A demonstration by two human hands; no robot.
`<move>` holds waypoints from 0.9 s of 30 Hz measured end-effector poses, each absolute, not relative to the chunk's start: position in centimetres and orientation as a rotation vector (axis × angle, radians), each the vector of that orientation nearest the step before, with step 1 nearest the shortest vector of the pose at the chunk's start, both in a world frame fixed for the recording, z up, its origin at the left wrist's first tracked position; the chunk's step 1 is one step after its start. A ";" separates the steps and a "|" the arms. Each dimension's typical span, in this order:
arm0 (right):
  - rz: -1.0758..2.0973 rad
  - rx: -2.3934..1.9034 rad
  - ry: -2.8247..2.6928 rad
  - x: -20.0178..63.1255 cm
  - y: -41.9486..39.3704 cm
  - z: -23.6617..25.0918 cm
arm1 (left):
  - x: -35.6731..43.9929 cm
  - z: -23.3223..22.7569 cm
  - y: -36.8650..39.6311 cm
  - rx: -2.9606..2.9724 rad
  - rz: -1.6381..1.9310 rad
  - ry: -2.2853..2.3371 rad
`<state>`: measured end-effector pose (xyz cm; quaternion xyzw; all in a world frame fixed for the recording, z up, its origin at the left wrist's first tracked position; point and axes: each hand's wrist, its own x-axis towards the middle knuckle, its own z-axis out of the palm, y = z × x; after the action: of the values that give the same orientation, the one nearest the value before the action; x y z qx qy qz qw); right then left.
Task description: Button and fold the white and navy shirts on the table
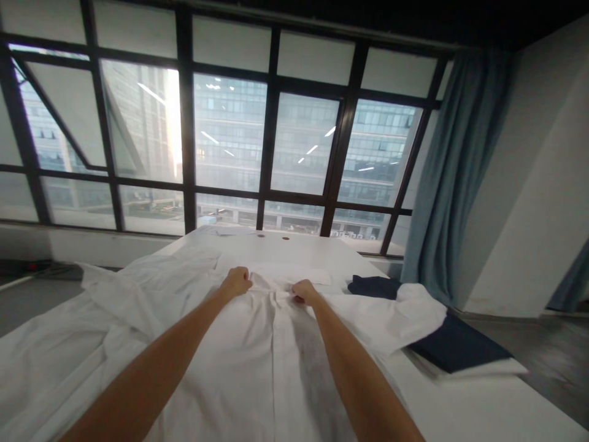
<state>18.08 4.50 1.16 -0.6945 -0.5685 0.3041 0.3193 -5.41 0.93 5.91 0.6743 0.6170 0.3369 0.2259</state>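
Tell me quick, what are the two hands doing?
Left hand: closed, gripping the white shirt near its collar.
Right hand: closed, gripping the shirt too.

An office-like room high in a city: a black-framed window wall at twelve o'clock faces glass towers, blue curtain at two o'clock, white table below.

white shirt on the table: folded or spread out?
Spread out. The white shirt lies flat, front placket up, sleeves out sideways. Left hand and right hand grip its far edge.
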 end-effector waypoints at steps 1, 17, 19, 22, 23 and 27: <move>0.818 -1.793 -1.503 18.2 4.1 1.1 | -5.8 5.5 0.8 1.858 0.950 1.731; 1.676 -1.273 -1.519 23.6 -0.4 4.2 | -6.9 7.6 0.2 1.436 0.743 1.368; 1.598 -1.367 -1.595 23.4 -0.4 4.4 | -7.2 7.7 0.1 1.557 0.718 1.432; 1.373 -1.522 -1.780 23.0 -0.2 4.7 | -7.4 7.5 0.1 1.849 0.619 1.665; 1.235 -1.597 -1.833 22.8 0.0 4.8 | -7.5 7.4 0.0 1.987 0.582 1.753; 0.769 -1.832 -1.929 22.5 0.5 4.6 | -7.3 7.1 -0.3 2.309 0.663 1.931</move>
<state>22.47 0.52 4.65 -0.6502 -0.6846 0.2727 0.1852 -7.28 -0.34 7.08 0.7488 0.6262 0.2151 0.0296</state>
